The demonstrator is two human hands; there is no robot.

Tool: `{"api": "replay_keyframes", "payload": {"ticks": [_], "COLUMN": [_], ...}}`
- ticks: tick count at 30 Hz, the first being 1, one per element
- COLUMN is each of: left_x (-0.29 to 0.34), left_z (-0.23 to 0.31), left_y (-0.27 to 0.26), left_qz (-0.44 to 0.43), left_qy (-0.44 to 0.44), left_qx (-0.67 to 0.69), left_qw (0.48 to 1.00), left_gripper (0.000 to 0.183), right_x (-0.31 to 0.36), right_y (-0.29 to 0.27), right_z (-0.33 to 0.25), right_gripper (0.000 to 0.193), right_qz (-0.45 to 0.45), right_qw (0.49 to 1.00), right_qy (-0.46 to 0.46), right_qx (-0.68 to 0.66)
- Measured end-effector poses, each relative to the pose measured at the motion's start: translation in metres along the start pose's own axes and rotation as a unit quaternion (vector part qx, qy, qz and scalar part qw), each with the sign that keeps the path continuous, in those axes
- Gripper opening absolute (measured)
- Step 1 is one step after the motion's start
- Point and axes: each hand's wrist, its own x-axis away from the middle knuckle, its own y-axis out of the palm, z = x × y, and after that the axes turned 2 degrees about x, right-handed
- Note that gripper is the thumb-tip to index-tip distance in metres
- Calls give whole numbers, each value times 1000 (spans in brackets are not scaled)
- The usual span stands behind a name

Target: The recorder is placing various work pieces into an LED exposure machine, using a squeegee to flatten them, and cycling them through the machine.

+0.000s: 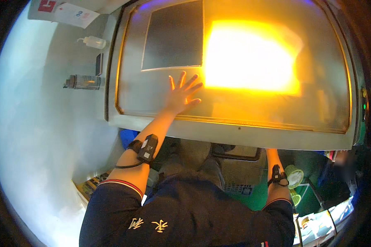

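My left hand is spread wide, palm down, over the grey translucent sheet of a framed table. Whether the palm presses on the sheet or hovers just above it, I cannot tell. Beyond the fingertips lies a dark rectangular panel with a thin pale border. To the right of it, a bright yellow-white glowing rectangle shines. My right forearm reaches to the near edge of the table, where the right hand goes under the rim and its fingers are hidden.
A metal frame rims the table. On the white surface at left stand a white squeeze bottle, a clear bottle, a dark flat object and a printed sheet. Green baskets stand below at right.
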Motion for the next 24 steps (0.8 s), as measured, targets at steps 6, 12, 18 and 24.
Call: {"api": "replay_keyframes", "payload": {"ticks": [6,12,18,24], "left_x": [10,-9,21,24], "left_z": [-7,16,-13,-13], "left_y": [-8,5,0,-13], "left_qz": [43,51,70,43], "left_qy": [4,24,-19,-22], "left_qx": [28,61,32,43], "left_qw": [999,997,997,998], "left_gripper": [62,62,62,65], "right_x": [50,259,383,377], "right_y": [-23,-2,-72,-169], "right_z": [-15,31,-104,-97], "right_gripper": [32,27,43,53], "right_qz": [38,-95,147,255], "right_qw": [978,909,742,834], "right_qy": [-31,384,513,431], "right_qx": [201,-129,-405,-232]}}
